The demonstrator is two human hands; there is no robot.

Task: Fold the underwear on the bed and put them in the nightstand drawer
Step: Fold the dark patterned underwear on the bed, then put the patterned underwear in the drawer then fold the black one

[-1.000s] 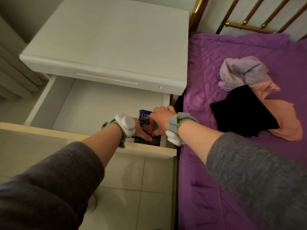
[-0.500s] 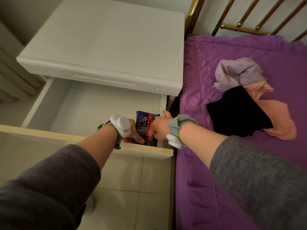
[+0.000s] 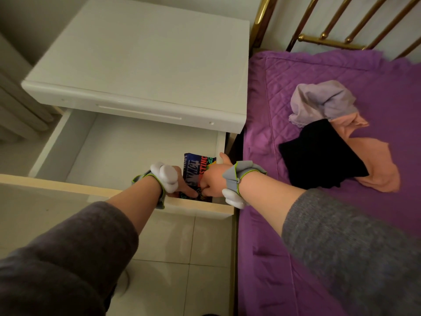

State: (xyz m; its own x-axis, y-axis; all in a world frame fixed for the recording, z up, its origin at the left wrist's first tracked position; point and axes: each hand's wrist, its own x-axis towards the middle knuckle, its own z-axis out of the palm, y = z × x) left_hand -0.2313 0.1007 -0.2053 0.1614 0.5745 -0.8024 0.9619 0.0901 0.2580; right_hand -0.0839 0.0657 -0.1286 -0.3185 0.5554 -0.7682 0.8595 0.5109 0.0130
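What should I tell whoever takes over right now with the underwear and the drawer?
Left grip and right grip both hold the folded printed underwear in the front right corner of the open drawer.
Done: that one piece is folded.
Left: let go, then fold and stow the lilac piece, black piece and peach piece heaped on the bed.
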